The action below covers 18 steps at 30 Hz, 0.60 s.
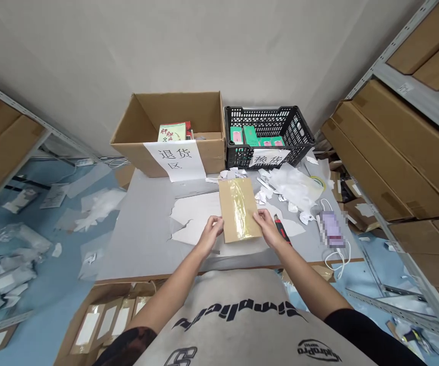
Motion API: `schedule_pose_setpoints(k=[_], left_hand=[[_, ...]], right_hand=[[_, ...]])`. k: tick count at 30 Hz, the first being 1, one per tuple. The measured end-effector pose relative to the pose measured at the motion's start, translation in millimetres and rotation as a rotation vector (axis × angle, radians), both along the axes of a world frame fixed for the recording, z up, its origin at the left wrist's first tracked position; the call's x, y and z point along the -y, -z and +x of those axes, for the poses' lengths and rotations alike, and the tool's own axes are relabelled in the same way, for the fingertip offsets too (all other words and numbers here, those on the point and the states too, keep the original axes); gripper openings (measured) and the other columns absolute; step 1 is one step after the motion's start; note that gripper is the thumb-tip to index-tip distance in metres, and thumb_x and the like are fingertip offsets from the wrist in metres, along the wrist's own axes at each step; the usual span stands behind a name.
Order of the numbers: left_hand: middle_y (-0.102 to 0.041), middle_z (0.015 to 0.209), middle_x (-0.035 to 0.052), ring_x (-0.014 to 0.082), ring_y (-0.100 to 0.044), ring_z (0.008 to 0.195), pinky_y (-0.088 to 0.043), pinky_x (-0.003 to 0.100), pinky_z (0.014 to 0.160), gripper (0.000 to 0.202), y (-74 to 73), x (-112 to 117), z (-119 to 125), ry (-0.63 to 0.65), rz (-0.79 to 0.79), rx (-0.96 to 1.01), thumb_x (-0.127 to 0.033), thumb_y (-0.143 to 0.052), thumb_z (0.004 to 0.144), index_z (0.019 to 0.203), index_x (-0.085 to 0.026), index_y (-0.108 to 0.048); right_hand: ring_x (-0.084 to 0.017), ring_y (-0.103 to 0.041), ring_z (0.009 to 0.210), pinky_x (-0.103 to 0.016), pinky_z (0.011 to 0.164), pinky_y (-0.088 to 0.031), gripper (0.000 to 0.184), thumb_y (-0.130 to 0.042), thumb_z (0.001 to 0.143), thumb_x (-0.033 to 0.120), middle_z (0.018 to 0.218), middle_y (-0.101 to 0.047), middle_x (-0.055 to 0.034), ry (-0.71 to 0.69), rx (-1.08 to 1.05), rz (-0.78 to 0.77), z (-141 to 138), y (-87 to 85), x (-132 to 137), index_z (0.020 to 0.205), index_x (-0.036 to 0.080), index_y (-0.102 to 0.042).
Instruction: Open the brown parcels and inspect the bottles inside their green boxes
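A flat brown cardboard box (229,211) with shiny clear tape down its middle is held between my two hands over the table. My left hand (210,233) grips its lower left edge, fingers closed on it. On the opposite edge, my right hand (268,226) pinches the lower right side. Just right of that hand lies a red and black box cutter (282,231). Beneath the box, a torn white sheet (192,216) covers part of the grey tabletop (135,234).
At the back stand an open carton (207,155) holding books and a black plastic crate (299,137) with green boxes. Crumpled paper (293,183) and a pixelated purple device (331,229) with a white cable lie right. Stacked cartons (394,152) fill the right shelf.
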State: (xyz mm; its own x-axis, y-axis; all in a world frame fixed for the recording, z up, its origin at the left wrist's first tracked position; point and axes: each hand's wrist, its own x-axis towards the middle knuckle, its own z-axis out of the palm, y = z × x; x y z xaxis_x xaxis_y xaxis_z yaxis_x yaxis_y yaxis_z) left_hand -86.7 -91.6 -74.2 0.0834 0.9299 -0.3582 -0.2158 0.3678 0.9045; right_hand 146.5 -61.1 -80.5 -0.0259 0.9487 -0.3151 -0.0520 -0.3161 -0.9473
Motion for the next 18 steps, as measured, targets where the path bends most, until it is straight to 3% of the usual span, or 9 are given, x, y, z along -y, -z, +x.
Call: schedule_pose_setpoints(k=[4, 7, 12, 16, 18], left_hand=[[-0.058, 0.121, 0.0106, 0.0214, -0.063, 0.101, -0.054, 0.037, 0.085, 0.05, 23.8, 10, 14, -0.037, -0.104, -0.101, -0.057, -0.071, 0.077, 0.106, -0.022, -0.05], [-0.055, 0.125, 0.0138, 0.0222, -0.063, 0.103, -0.055, 0.036, 0.084, 0.056, 29.0, 14, 17, -0.043, -0.113, -0.114, -0.053, -0.069, 0.08, 0.122, -0.022, -0.048], [-0.055, 0.125, 0.0149, 0.0242, -0.064, 0.105, -0.056, 0.035, 0.079, 0.074, 20.9, 22, 25, -0.061, -0.162, -0.129, -0.044, -0.071, 0.08, 0.141, -0.024, -0.036], [-0.06, 0.114, 0.0111, 0.0234, -0.069, 0.095, -0.057, 0.033, 0.073, 0.091, 21.3, 38, 30, -0.022, -0.253, -0.144, -0.042, -0.065, 0.083, 0.153, -0.028, -0.008], [-0.062, 0.107, 0.0096, 0.0231, -0.069, 0.089, -0.057, 0.034, 0.071, 0.091, 23.7, 38, 25, 0.003, -0.264, -0.197, -0.042, -0.061, 0.086, 0.154, -0.028, -0.001]], right_hand=[[-0.025, -0.06, 0.116, -0.04, 0.102, -0.046, 0.05, -0.076, 0.071, 0.049, 0.121, -0.065, -0.0058, -0.041, 0.042, -0.009, -10, 22.4, 11, 0.109, 0.026, -0.054], [-0.025, -0.058, 0.121, -0.04, 0.105, -0.045, 0.051, -0.075, 0.072, 0.048, 0.127, -0.064, -0.0064, -0.057, 0.042, 0.012, -10, 26.4, 14, 0.114, 0.026, -0.056], [-0.025, -0.058, 0.123, -0.041, 0.105, -0.045, 0.055, -0.072, 0.075, 0.05, 0.132, -0.063, -0.0053, -0.145, 0.024, -0.023, 1, 16.6, 8, 0.124, 0.028, -0.06], [-0.027, -0.053, 0.129, -0.044, 0.108, -0.042, 0.072, -0.079, 0.069, 0.044, 0.14, -0.058, -0.0029, -0.304, 0.005, -0.068, 23, 5.0, 0, 0.136, 0.033, -0.055], [-0.028, -0.048, 0.134, -0.043, 0.109, -0.041, 0.072, -0.082, 0.066, 0.043, 0.145, -0.053, -0.0025, -0.27, 0.043, -0.077, 37, 3.7, 0, 0.133, 0.034, -0.057]])
